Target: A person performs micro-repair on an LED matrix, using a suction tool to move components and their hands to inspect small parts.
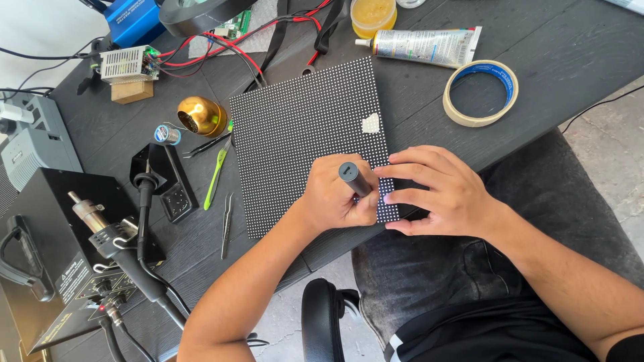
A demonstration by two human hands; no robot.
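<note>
A left hand [335, 198] is closed around a dark cylindrical tool [355, 179], its tip pressed to the near right corner of a black dotted LED panel [302, 134]; the tip itself is hidden behind the thumb and fingers. The right hand [439, 191] lies open and flat just beside it, holding nothing, fingers spread over the panel's near right edge and covering that corner. The panel rests tilted on a dark wooden worktop [557, 127], with a small pale patch [370, 123] near its right edge.

Left of the panel lie a green-handled tool [216, 173], metal tweezers [227, 224] and a black stand [171, 181] with a soldering iron [143, 201] set in it. Farther off sit a brass-coloured dome [201, 115] and a small spool [167, 134]. A black station [47, 221] with a hot-air wand [94, 224] is cut off by the left and near edges.

At the far side, red and black wires [235, 47] run to a perforated power unit [127, 64] on a wooden block [132, 91]. A tube of adhesive [422, 45], a tape roll [481, 92] and a yellow tub [373, 15], partly cropped, lie to the right. What the blue box [131, 19] at the far edge is cannot be made out.
</note>
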